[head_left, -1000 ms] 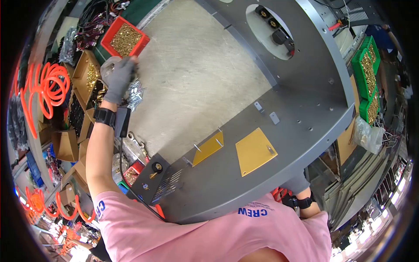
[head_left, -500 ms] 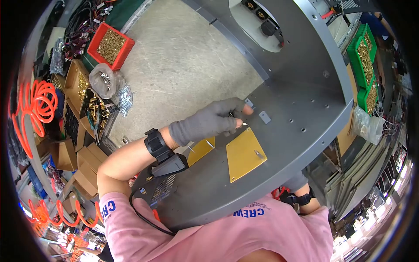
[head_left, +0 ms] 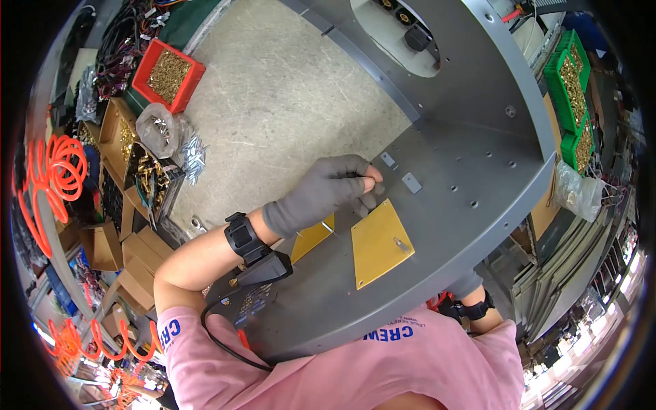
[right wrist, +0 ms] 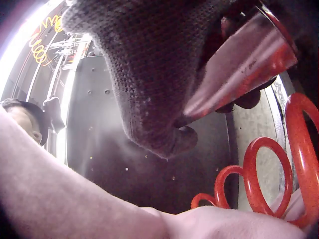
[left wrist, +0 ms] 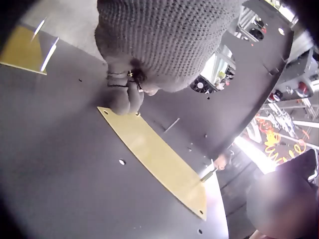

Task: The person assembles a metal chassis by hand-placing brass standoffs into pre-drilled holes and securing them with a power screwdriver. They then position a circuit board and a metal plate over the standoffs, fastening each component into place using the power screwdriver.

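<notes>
Lower right in the head view, the right hand [head_left: 467, 285] reaches under the gray panel [head_left: 451, 222]; its grip curls round a shiny tool [right wrist: 244, 62]. Mid-frame, the yellow plate [head_left: 374, 256] lies on the panel. By its upper end, the left hand [head_left: 318, 195] pinches a small part [left wrist: 132, 74], mostly hidden. Upper left sits a red bin [head_left: 193, 86].

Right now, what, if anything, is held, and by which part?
The right hand grips a shiny tool round its body; whether the left hand pinches anything cannot be told.
</notes>
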Available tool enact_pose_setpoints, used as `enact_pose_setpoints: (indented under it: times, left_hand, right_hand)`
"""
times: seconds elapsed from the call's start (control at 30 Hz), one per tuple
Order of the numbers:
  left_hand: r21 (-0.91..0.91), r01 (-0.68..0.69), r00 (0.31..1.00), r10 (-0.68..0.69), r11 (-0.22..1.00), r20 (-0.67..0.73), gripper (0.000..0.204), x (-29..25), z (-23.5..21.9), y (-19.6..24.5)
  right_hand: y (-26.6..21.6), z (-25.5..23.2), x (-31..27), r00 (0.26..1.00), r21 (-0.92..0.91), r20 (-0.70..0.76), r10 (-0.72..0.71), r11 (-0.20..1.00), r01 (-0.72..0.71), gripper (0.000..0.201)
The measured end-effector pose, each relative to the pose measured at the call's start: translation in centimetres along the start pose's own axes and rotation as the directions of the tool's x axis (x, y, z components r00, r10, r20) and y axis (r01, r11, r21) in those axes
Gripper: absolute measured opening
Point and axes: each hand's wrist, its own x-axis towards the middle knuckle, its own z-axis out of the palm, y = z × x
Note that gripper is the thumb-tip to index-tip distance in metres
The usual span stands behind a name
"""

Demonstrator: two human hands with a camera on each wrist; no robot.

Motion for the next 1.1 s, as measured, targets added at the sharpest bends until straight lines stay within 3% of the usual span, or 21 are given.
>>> enact_pose_setpoints:
  times: [0.03,0.1,0.2,0.27,0.4,0.63,0.73,0.8,0.9,1.1]
  left_hand:
    - [0.001,0.000,1.000,0.000,1.000,0.002,0.025,0.0,-0.1,-0.1]
    - [0.206,-0.034,0.998,0.044,0.978,-0.047,0.028,0.1,-0.3,-0.5]
    - [0.124,-0.050,0.997,0.057,0.991,-0.060,0.027,0.0,0.4,-0.9]
    - [0.110,-0.026,0.998,0.033,0.994,-0.055,0.027,-0.1,0.5,-0.8]
    - [0.066,0.030,0.996,-0.024,0.997,-0.080,0.026,-0.2,0.9,-0.7]
    - [0.155,0.029,0.996,-0.015,0.988,-0.091,0.022,-0.5,1.2,-0.9]
    - [0.148,-0.077,0.992,0.090,0.986,-0.086,0.018,-0.6,1.4,-2.1]
    - [0.358,-0.184,0.963,0.241,0.915,-0.121,0.012,-0.6,1.6,-2.6]
    - [0.465,-0.267,0.928,0.356,0.844,-0.112,0.010,-0.4,1.9,-2.8]
    - [0.579,-0.312,0.899,0.430,0.753,-0.075,0.008,-0.2,2.0,-2.5]
  right_hand:
    - [0.0,0.0,-0.1,1.000,-0.005,0.006,0.013,1.000,-0.013,0.039]
    - [0.0,0.0,-0.1,1.000,-0.011,0.011,0.027,1.000,-0.027,0.040]
    - [0.0,-0.1,-0.3,0.998,0.001,0.031,0.050,0.999,-0.050,0.043]
    - [0.3,0.1,-0.5,0.998,-0.117,0.055,-0.008,0.993,0.014,0.045]
    - [0.4,0.2,-0.6,0.999,-0.086,0.047,-0.013,0.996,0.017,0.045]
    - [0.4,0.4,-0.5,0.999,-0.065,0.033,-0.021,0.998,0.023,0.042]
    - [0.1,0.1,-0.3,1.000,-0.047,0.016,-0.020,0.999,0.021,0.039]
    - [-0.6,-0.4,0.0,1.000,-0.034,0.008,-0.020,0.999,0.020,0.038]
    - [-1.4,-0.9,0.4,0.997,0.120,-0.010,0.075,0.990,-0.074,0.036]
    - [-1.0,-0.7,0.4,0.997,0.198,0.006,0.074,0.977,-0.074,0.031]
